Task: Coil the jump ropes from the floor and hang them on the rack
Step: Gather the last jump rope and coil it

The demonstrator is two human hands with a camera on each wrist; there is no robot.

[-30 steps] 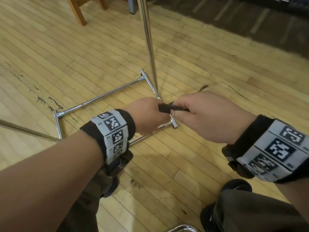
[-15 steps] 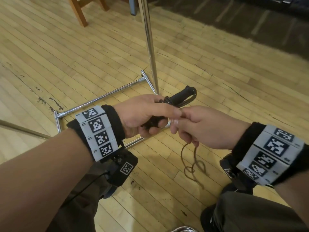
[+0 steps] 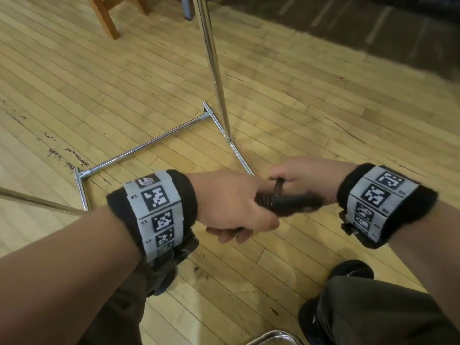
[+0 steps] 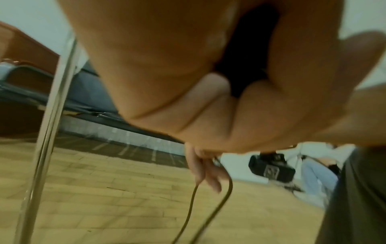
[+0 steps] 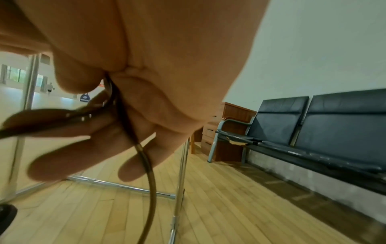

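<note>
My left hand (image 3: 234,207) grips the black jump rope handles (image 3: 293,202), fingers curled round them, as the left wrist view shows with a dark handle (image 4: 246,54) inside the fist. My right hand (image 3: 303,180) sits just right of it and pinches the thin brown rope (image 5: 123,113), which loops down from between its fingers. A loop of that rope (image 4: 211,211) hangs below both hands. The chrome rack (image 3: 216,70) stands right in front of me, its upright pole rising past the hands and its base bars on the floor.
Wooden plank floor (image 3: 323,108) all around. A wooden chair leg (image 3: 104,18) stands at the far left. A row of dark bench seats (image 5: 313,125) lines the wall to the right. My shoes (image 3: 353,270) and knees fill the bottom of the head view.
Both hands have dropped lower and nearer to me. The handles, raised half a second ago, now lie level between the hands. The right hand has shifted its hold on the rope.
</note>
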